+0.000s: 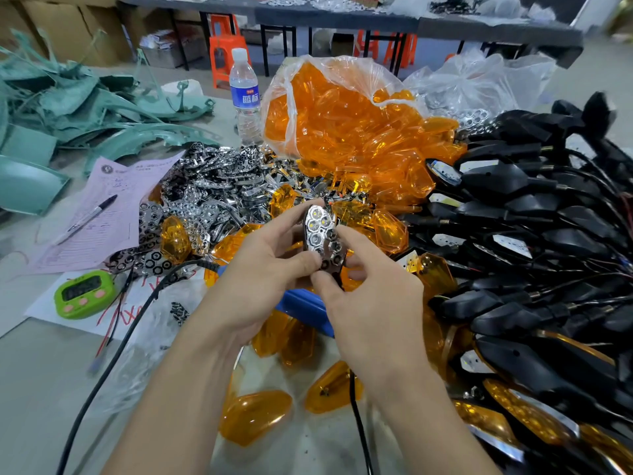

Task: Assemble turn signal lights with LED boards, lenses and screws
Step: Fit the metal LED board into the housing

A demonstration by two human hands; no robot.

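A turn signal light (323, 236) with a chrome honeycomb reflector facing me is held up at the centre of the head view. My left hand (263, 279) grips it from the left, thumb on its lower face. My right hand (370, 296) pinches its lower right edge with thumb and fingers. Its black wire (358, 423) hangs down between my forearms. Behind it lie a heap of chrome reflectors (212, 197) and a clear bag of orange lenses (346, 125). Black housings with wires (534, 241) are piled at the right. Small dark screws (180, 311) lie left of my left wrist.
Loose orange lenses (255, 418) lie near my forearms, with a blue object (305, 308) under my hands. A green timer (84, 294), pink paper with a pen (92, 214), a water bottle (244, 97) and teal plastic scraps (68, 111) occupy the left. A black cable (113, 358) crosses the table.
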